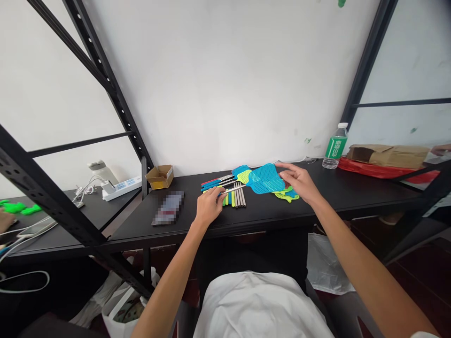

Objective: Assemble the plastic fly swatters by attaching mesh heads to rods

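A fly swatter with a blue mesh head point(263, 179) is held between my two hands above the black table point(197, 220). My left hand point(209, 205) is closed around its thin metal rod near the handle end. My right hand point(299, 180) pinches the far edge of the blue head between thumb and fingers. Below and behind it lie more swatters with blue and yellow-green heads point(243, 175) and blue and red handles. Several metal rods with coloured grips point(240, 196) lie beside my left hand. Loose yellow-green swatter heads point(289, 195) rest under my right hand.
A small cardboard box point(159, 177) and a blurred-out flat object point(168, 208) are at left. A water bottle point(335, 146) and a cardboard package point(385, 156) on red plastic stand at right. Black shelf posts point(116, 94) flank the table. A person's hand point(6, 219) shows at far left.
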